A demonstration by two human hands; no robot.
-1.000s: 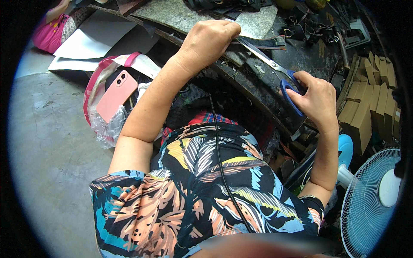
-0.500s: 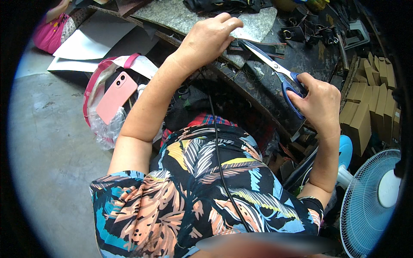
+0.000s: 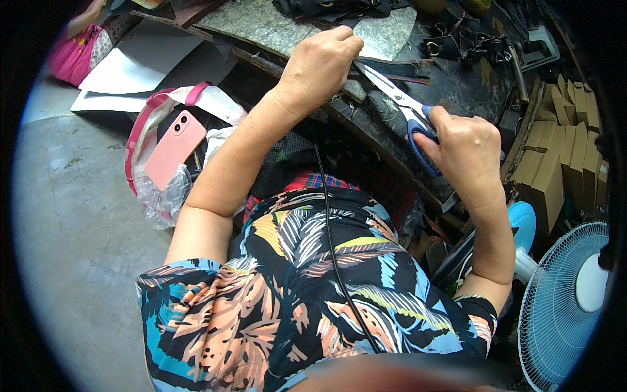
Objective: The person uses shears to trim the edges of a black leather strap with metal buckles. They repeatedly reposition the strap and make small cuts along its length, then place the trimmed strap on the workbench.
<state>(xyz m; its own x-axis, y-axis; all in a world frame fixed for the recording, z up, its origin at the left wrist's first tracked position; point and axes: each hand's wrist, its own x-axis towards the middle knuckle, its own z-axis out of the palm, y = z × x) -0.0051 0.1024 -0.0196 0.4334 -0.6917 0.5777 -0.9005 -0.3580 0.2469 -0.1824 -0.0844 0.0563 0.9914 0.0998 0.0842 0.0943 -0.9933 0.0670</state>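
My right hand is closed around the dark blue handles of a pair of scissors. Their long silver blades look nearly closed and point up and left across the workbench. Just beyond the blade tips, my left hand has its fingers pressed together in a pinch. Whatever lies between those fingers is hidden from this view. A flat dark strap rests on the bench behind the blades, close to their tips. Loose thread ends lie scattered on the bench under the scissors.
Black straps with metal rings lie at the bench's far side. Cardboard pieces stand at right, above a fan. Left of my left arm, a pink phone sits in a pink-and-white bag. White sheets lie farther left.
The scissors and my right hand have shifted left, bringing the blade tips up to my left hand. The blades have drawn closer together. My left hand's fingers have curled in more tightly.
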